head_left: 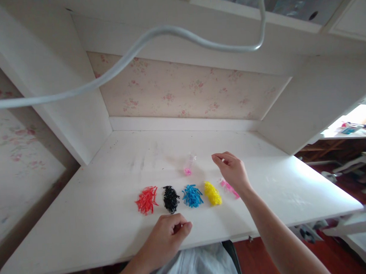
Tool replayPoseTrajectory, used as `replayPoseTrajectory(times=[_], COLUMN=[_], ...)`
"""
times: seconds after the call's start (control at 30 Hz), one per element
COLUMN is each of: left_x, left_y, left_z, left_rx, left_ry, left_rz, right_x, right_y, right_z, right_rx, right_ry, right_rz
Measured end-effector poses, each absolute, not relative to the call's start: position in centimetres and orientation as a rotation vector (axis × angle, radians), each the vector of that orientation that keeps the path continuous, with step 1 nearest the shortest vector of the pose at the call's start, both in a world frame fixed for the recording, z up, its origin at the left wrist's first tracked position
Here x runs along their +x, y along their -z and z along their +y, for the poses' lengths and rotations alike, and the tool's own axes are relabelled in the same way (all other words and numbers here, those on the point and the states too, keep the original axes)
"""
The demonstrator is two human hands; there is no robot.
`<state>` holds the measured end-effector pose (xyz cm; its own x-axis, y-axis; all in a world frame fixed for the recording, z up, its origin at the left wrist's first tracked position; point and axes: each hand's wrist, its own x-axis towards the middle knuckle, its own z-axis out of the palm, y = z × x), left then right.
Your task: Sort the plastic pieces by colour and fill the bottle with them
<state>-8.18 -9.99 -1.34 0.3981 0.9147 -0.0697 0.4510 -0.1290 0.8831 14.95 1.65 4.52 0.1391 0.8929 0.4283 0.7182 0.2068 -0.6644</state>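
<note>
- The right hand (233,173) hovered palm down over the small heap of pink plastic pieces (228,188), its fingers loosely bent and gripping nothing visible.
- A small clear plastic tube with pink contents (189,164) lay on the white desk (83,222), near those fingertips but apart from them.
- The left hand (169,234) rested curled closed at the near edge, just in front of the heap of black pieces (170,198).
- Red (146,199), blue (192,195) and yellow (212,193) heaps completed the row.
</note>
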Motion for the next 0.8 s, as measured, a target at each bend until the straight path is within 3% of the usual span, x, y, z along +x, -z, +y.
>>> replayPoseTrajectory(times=[0.33, 0.8], left_x=[-6.9, -2.2], left_y=[0.7, 0.6], left_z=[-10.0, -9.7], left_rx=[1.793, 1.968], left_ry=[-0.610, -0.511], left_rz=[1.212, 1.101], right_x=[22.7, 20.5], right_y=[0.4, 3.3], right_z=[-3.9, -5.9], right_rx=[-1.836, -2.121], right_ry=[-0.228, 0.126], right_rz=[-1.677, -2.041])
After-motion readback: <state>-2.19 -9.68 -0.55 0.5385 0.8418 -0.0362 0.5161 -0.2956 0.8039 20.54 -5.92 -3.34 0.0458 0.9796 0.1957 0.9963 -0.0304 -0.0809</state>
